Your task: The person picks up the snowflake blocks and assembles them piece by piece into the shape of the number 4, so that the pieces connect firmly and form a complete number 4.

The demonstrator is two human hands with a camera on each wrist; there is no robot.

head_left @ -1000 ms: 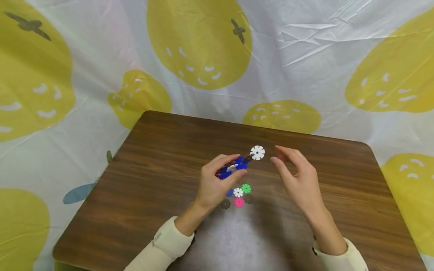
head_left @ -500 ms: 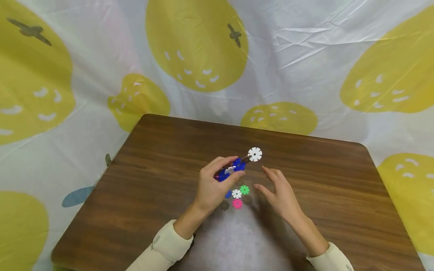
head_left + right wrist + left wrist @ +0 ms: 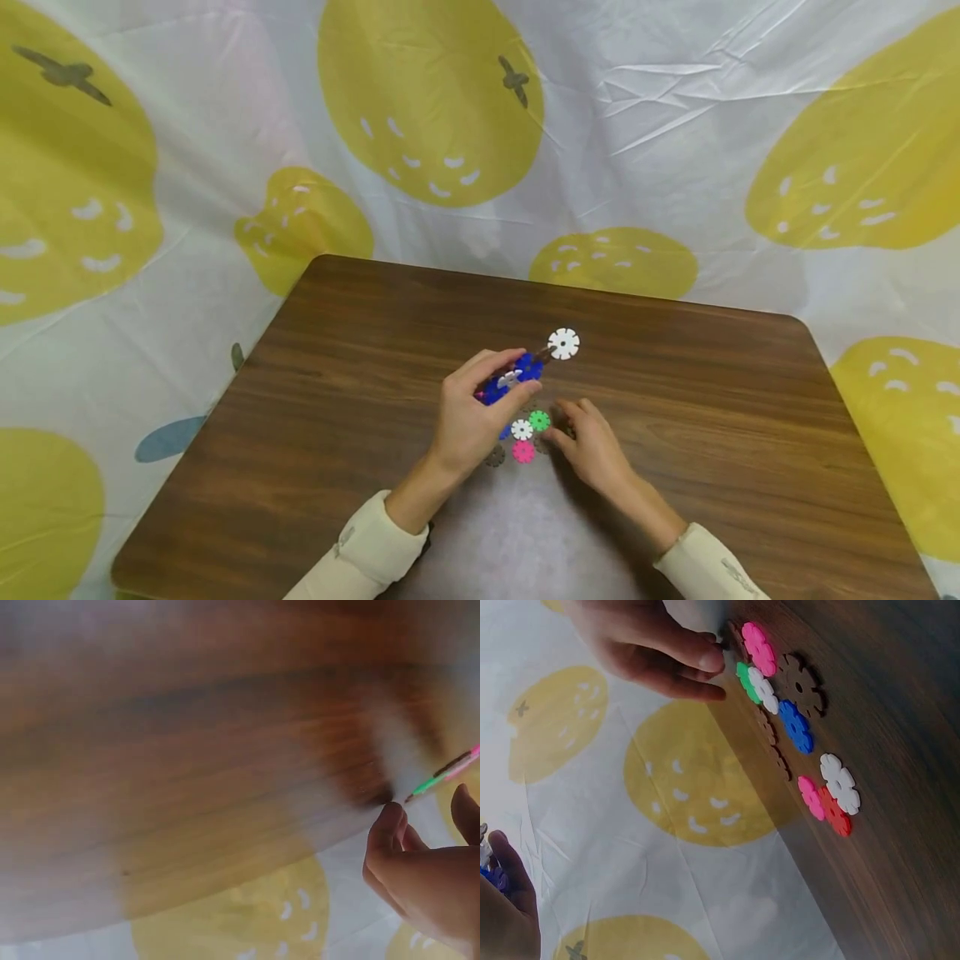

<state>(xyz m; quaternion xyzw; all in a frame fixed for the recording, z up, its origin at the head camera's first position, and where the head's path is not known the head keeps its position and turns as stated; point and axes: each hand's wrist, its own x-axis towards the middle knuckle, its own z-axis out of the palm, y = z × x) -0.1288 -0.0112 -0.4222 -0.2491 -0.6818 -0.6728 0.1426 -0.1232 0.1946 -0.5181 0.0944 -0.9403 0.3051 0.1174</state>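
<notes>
My left hand (image 3: 465, 417) pinches a chain of interlocking notched discs (image 3: 528, 367) between thumb and fingers, above the table. Blue, white and brown pieces show in it, and a white disc (image 3: 563, 343) sticks out at its far right end. My right hand (image 3: 592, 446) is low at the right side of the loose discs, thumb and fingers apart, its fingertips beside a green disc (image 3: 539, 421) and partly covering a brown one. Next to the green lie a white disc (image 3: 522, 429) and a pink disc (image 3: 523, 452). The left hand hides some loose pieces.
More loose discs lie flat in the left wrist view, among them a blue disc (image 3: 796, 727), a large brown disc (image 3: 800, 685) and a red disc (image 3: 835, 811). The dark wooden table (image 3: 375, 333) ends at a fruit-print cloth (image 3: 585, 150) behind it.
My right hand has come down and to the left, from beside the chain's white end disc to the loose discs. The left hand keeps its hold on the chain, nearly still.
</notes>
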